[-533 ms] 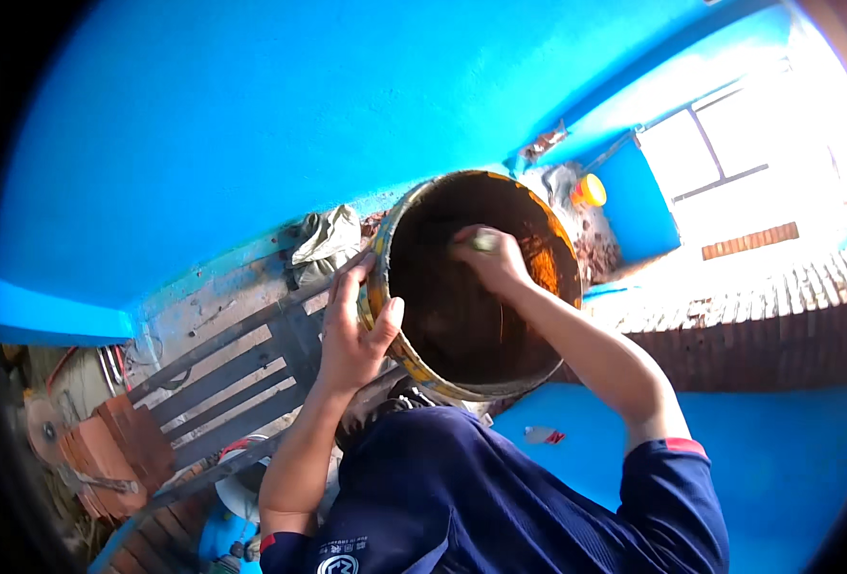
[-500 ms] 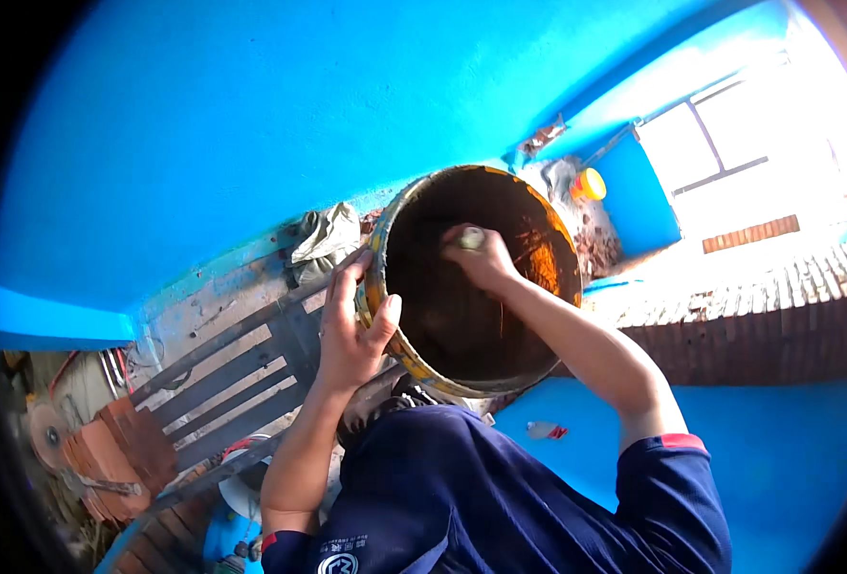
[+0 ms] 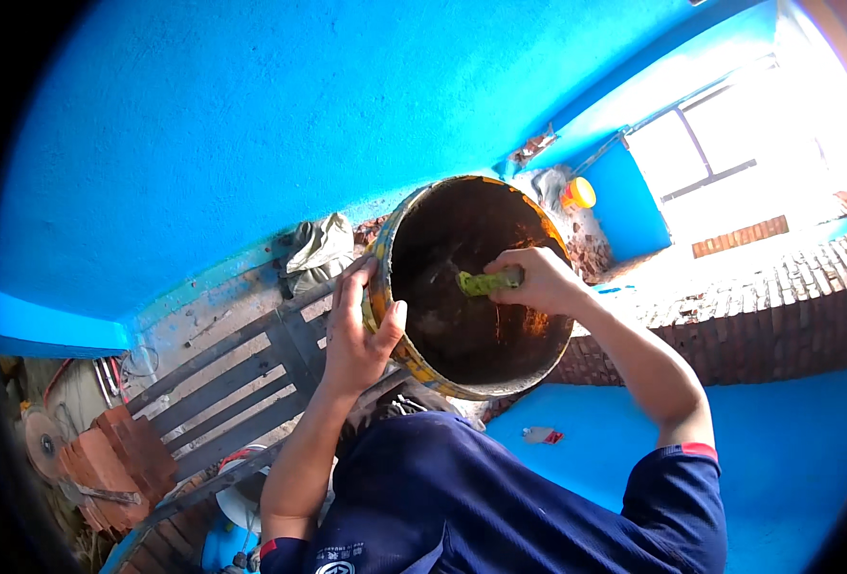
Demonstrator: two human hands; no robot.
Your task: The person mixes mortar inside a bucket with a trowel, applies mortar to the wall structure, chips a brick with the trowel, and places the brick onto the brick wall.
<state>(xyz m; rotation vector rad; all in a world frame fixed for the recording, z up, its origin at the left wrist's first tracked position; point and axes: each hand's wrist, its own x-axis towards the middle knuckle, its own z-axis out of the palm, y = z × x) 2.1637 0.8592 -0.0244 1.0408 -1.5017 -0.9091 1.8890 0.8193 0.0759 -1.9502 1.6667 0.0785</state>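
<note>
A large round bucket (image 3: 421,362), its outside spotted yellow and grey, is tilted so its mouth faces me. My left hand (image 3: 356,335) grips its left rim, thumb and fingers against the edge. Inside the mouth, my right hand (image 3: 543,280) is closed around a tool with a worn green handle (image 3: 485,283). The tool's working end is lost in the dark interior, so its kind is unclear. Brown and orange stains coat the bucket's inner wall.
A grey slatted bench (image 3: 222,407) lies left of the bucket, beside a crumpled pale sack (image 3: 320,247). Reddish bricks (image 3: 117,459) are stacked at lower left. A blue wall (image 3: 222,134) rises behind; a small yellow bucket (image 3: 579,194) stands far right.
My right hand has moved right within the bucket's mouth, and the green handle now shows from the side. My left hand keeps its hold on the rim.
</note>
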